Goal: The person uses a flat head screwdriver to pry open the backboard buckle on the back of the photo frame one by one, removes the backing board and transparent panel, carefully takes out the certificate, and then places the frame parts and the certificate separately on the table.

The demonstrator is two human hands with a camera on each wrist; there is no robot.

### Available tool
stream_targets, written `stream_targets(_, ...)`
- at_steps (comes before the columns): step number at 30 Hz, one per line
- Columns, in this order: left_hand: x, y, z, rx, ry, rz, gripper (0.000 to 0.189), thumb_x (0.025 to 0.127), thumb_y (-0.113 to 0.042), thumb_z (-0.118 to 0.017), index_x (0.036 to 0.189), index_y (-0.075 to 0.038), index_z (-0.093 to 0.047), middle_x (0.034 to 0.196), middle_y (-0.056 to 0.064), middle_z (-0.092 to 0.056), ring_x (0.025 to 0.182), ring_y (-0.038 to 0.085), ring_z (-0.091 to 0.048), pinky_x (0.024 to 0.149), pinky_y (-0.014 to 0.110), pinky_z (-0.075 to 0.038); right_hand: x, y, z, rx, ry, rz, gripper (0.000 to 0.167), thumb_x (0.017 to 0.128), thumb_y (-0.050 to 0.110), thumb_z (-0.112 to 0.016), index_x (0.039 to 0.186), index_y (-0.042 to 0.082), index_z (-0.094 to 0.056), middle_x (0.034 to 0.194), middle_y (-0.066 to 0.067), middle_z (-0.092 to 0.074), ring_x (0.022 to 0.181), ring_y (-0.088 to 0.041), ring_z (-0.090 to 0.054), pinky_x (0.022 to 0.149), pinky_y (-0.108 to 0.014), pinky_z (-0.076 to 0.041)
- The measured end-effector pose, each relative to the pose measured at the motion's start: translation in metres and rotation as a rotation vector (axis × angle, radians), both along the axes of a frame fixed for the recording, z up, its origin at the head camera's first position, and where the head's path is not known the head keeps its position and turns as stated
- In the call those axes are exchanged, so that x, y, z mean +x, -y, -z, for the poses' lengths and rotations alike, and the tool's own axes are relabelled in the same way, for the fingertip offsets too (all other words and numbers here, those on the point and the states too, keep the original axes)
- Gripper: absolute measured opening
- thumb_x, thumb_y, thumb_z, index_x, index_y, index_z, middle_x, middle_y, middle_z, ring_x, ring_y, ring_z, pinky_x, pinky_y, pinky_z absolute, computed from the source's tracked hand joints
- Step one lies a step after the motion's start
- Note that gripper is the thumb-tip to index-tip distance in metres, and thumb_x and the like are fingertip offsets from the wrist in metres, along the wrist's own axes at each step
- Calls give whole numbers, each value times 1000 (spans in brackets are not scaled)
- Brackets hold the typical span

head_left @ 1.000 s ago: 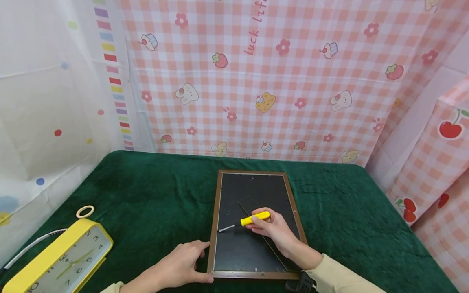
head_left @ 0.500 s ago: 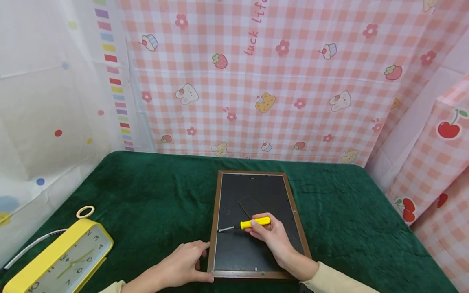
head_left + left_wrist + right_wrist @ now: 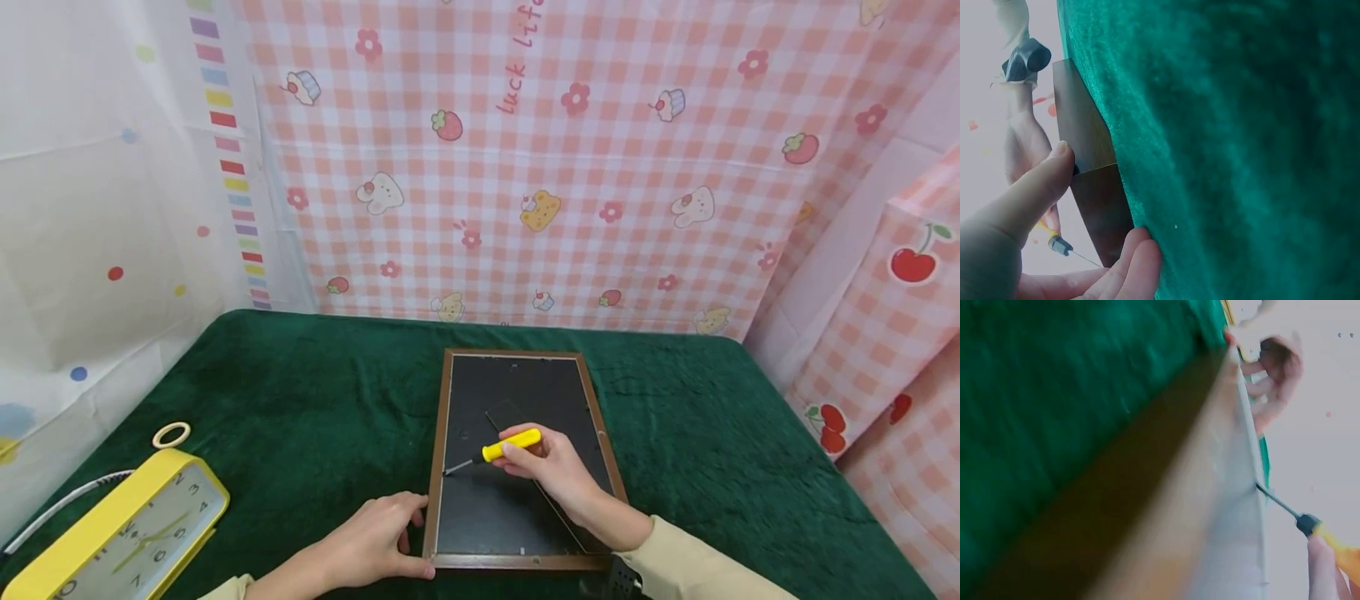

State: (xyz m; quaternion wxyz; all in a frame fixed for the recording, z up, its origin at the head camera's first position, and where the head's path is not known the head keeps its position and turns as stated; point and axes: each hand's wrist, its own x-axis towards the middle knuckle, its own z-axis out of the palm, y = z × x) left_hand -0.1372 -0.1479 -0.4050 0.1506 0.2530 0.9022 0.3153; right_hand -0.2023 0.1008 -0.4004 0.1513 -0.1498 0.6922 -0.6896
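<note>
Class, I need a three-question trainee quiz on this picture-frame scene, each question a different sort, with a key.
1. True or false: the right hand holds the yellow-handled screwdriver.
2. Where does the left hand grip the brown wooden picture frame? A) far edge B) near left corner C) right side
3. Which yellow thing lies at the near left of the green velvet cloth?

Key: 1 true; 2 B; 3 the yellow rectangular clock.

A brown-edged picture frame [image 3: 442,467] is lying face down on green cloth, black backing showing. A yellow-handled screwdriver [image 3: 512,445] is pointing its tip at the frame's left inner edge.
</note>
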Motion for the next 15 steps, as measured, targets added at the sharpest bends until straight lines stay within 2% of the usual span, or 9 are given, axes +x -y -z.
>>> stream_targets(4,0,0,0,7,17,-4,73,69,-42,-72,116,8,-47,88,-2,-53,60,2,-49,54,21,-44,-8,-1,-7,83,-86,-84,39,85,18,-60,111,-8,-48,101,-16,-57,88,-26,-60,77,-33,-46)
stream_targets(8,0,0,-1,10,39,-7,73,69,-42,-72,117,8,-47,89,-2,-53,61,3,-49,55,21,-44,-9,0,-11,98,-94,-129,35,86,15,-58,111,-7,-48,102,-16,-56,89,-27,-59,77,-33,-46)
stream_targets(11,0,-1,-1,9,41,-5,73,69,-41,-72,117,8,-47,89,-1,-53,61,2,-49,54,21,-44,-3,3,-18,92,-103,-120,30,86,11,-58,109,-7,-50,101,-16,-57,89,-27,-59,76,-32,-47)
stream_targets(15,0,-1,-1,7,23,8,72,70,-41,-72,116,9,-47,88,-2,-53,60,2,-49,55,21,-44,11,12,-27,140,-221,-41,22,85,7,-58,103,-4,-54,95,-14,-60,84,-26,-60,73,-28,-48)
